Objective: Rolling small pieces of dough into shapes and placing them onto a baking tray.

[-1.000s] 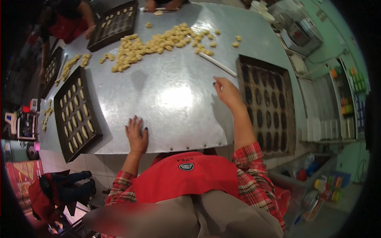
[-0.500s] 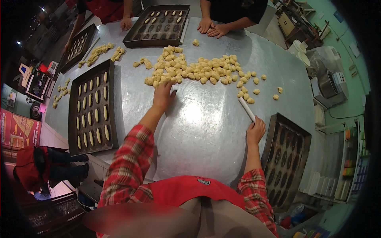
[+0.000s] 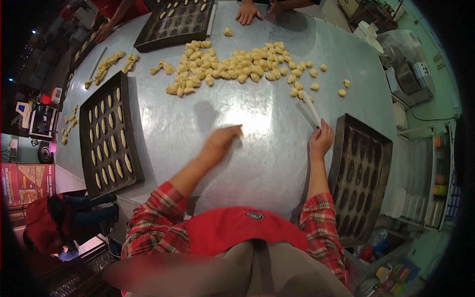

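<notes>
My left hand (image 3: 221,145) hovers over the middle of the metal table, fingers pinched together. A pale bit of dough (image 3: 241,132) shows at its fingertips, mostly hidden by them. On the right, my right hand (image 3: 321,140) is closed round the near end of a slim white rolling pin (image 3: 310,107). That pin slants up and away to the left, its far end beside the loose dough. A large heap of small yellow dough pieces (image 3: 230,69) spreads across the table beyond both hands.
At left, a dark baking tray (image 3: 137,148) carries rows of shaped dough. Another tray (image 3: 341,133), with bare moulds, lies right of my right arm. A partly filled tray (image 3: 147,42) sits at the far side, near a co-worker's hand (image 3: 248,13). Twisted dough strips (image 3: 105,68) lie far left.
My left hand has drawn back from the dough heap toward me and to the right, now pinching a piece. The right hand has lifted the rolling pin slightly; its shadow shows beside it.
</notes>
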`<state>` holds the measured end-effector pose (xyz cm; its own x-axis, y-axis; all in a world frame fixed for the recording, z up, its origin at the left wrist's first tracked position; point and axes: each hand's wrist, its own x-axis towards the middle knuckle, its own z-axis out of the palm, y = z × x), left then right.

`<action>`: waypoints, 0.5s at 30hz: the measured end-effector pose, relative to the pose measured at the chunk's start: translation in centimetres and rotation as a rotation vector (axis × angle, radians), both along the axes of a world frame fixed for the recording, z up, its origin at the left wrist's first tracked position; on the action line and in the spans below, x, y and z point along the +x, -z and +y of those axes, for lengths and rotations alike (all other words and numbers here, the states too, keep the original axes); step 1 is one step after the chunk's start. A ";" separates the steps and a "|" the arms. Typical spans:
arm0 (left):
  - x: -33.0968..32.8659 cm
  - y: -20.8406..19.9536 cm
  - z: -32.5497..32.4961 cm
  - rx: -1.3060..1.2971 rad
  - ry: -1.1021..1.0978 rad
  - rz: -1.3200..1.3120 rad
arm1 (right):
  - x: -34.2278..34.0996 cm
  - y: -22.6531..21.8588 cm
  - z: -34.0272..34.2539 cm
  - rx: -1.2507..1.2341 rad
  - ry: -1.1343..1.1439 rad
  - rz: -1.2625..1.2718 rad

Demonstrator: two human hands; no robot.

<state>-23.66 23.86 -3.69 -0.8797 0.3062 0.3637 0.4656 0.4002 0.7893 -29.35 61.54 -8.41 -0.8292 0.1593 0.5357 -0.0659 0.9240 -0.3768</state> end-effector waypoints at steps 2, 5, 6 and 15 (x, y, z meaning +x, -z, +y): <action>5.8 3.0 3.9 -0.624 0.190 -0.168 | 0.2 -0.5 -0.8 -0.031 -0.064 0.046; 8.4 0.6 4.5 -0.526 0.074 -0.175 | 1.9 -2.2 -3.5 -0.276 -0.238 -0.082; 8.3 -0.1 4.0 -0.436 -0.013 -0.086 | 2.9 -2.7 -5.0 -0.327 -0.351 -0.128; 2.6 -0.4 2.7 -0.258 -0.340 0.150 | 9.5 -5.5 -12.4 0.001 -0.843 -0.380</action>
